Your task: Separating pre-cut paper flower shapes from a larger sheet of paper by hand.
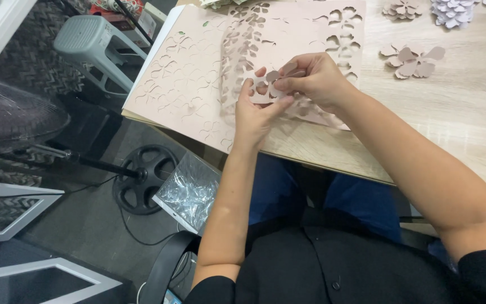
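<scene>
Both hands meet over a pale pink die-cut paper sheet point(243, 53) full of flower-shaped holes, lying on the wooden table point(468, 112). My left hand point(252, 115) grips the sheet's cut edge from below, thumb and fingers pinched. My right hand point(313, 79) pinches a small pink petal cutout point(272, 76) at the same spot. A second pink sheet point(178, 84) with scored flower shapes lies underneath, hanging over the table's left edge.
Loose pink paper flowers point(413, 61) lie to the right; more flowers point(401, 9) and a white pile point(454, 11) sit at the far edge. Below the table stand a fan base point(142, 177), a bin with a clear bag point(189, 191) and a grey stool point(94, 39).
</scene>
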